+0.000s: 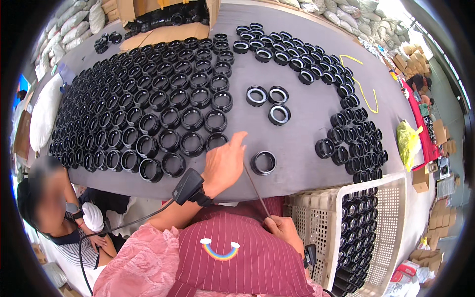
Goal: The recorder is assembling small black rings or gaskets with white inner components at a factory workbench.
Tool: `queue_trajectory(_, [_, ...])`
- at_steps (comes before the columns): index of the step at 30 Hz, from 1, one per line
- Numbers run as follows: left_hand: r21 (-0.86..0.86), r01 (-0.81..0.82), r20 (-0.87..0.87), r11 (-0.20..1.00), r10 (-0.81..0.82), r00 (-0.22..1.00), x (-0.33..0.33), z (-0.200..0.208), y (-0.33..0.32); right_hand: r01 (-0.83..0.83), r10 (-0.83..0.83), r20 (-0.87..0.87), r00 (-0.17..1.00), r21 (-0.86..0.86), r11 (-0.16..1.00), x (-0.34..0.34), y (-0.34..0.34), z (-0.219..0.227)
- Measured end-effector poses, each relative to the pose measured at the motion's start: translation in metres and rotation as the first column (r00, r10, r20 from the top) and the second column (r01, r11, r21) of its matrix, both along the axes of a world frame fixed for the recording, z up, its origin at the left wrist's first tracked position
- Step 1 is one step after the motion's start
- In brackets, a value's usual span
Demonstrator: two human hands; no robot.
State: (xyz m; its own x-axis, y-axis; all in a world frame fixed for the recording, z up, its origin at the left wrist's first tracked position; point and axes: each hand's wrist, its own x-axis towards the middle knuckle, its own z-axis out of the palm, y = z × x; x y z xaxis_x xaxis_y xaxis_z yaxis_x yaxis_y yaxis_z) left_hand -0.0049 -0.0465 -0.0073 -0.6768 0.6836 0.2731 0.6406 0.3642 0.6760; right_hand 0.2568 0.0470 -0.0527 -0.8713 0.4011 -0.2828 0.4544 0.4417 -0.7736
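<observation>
My left hand (223, 163) reaches over the grey table (307, 119), fingers extended and touching a black ring (216, 141) at the near edge of a large block of black rings (143, 104). A single black ring (262, 163) lies just right of that hand. My right hand (284, 231) is close to my body and grips the lower end of a thin dark stick (255, 185) that slants up toward the left hand. Three rings with light inner rims (269, 101) lie apart at the table's middle. A dark device (188, 187) is strapped to my left wrist.
More black rings (346, 123) curve along the table's right side. A white plastic crate (346, 232) at lower right holds stacked rings. An open cardboard box (163, 20) sits at the far edge. Another person (59, 208) sits at lower left. Sacks and cartons line the surroundings.
</observation>
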Motion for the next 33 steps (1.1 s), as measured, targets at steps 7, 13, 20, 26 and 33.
queue_trajectory(7, [-0.066, 0.006, -0.149, 0.998, -0.016, 0.989, -0.021, 0.014, 0.088, 0.455, -0.44, -0.27, 0.856, -0.007, 0.89, -0.016, 0.015, -0.008])
queue_trajectory(13, [-0.234, 0.038, -0.124, 0.971, -0.068, 0.99, -0.032, -0.006, 0.153, 0.44, -0.464, -0.323, 0.825, -0.148, 0.886, 0.0, 0.007, -0.014])
queue_trajectory(20, [-0.212, 0.095, -0.216, 0.973, -0.141, 0.966, -0.023, -0.017, 0.131, 0.48, -0.602, -0.563, 0.566, -0.368, 0.796, 0.004, -0.005, -0.028])
queue_trajectory(26, [-0.074, 0.377, -0.2, 0.923, -0.384, 0.902, 0.015, -0.029, 0.004, 0.426, -0.634, -0.568, 0.524, -0.47, 0.773, -0.026, -0.006, -0.005])
queue_trajectory(33, [0.192, 0.41, 0.03, 0.892, -0.422, 0.906, 0.022, -0.048, -0.068, 0.126, -0.335, -0.563, 0.755, -0.376, 0.918, -0.066, -0.023, 0.006])
